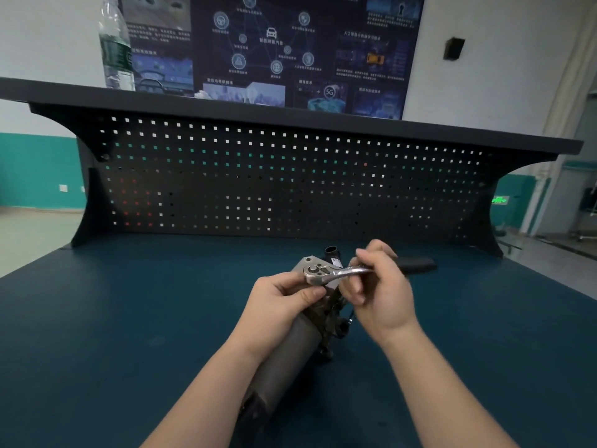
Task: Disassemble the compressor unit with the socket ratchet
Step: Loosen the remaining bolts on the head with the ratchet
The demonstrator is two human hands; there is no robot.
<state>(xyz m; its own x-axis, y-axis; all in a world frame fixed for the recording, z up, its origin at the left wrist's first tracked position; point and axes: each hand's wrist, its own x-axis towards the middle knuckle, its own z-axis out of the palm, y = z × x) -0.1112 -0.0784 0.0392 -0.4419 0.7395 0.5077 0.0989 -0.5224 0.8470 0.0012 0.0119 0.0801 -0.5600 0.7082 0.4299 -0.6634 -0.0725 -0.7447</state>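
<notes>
**Ratchet seated on the compressor head**

Dark blue bench top [129, 318] runs to a black pegboard [290, 179]; the compressor unit [290, 347] lies lengthwise between my forearms. If the socket ratchet [326, 272] sits crooked on the bolt, a pull could slip it off, I judge. My left hand [277, 305] wraps the unit's upper end, thumb pressed beneath the ratchet head. My right hand [378, 286] curls closed around the shank, wrist cocked inward.
</notes>
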